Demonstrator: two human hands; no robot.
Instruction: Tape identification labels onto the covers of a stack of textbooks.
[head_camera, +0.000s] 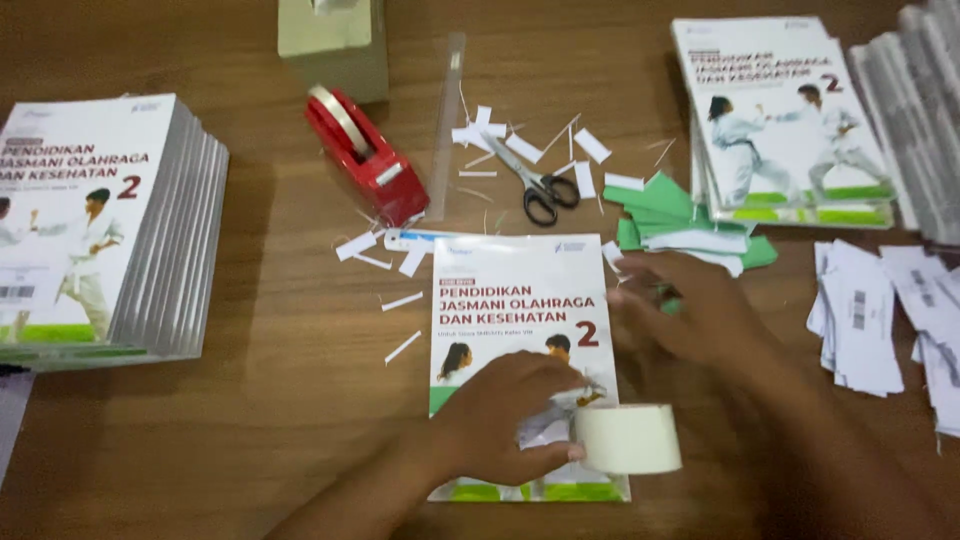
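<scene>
Clasped in the left hand (510, 415) grip, low in the frame's centre, are a pale tape roll (628, 438) and a bit of crumpled white paper (545, 425), over the lower part of a white-and-green book (510, 290) lying flat on the wooden bench (280, 330). Blurred, the right hand (690, 315) rests at the book's right edge; whether its grip is clenched cannot be told. Above lie scissors (540, 185) among white paper strips (590, 145), a red tape dispenser (365, 155) to their left, and book stacks far left (100, 220) and upper right (780, 110).
</scene>
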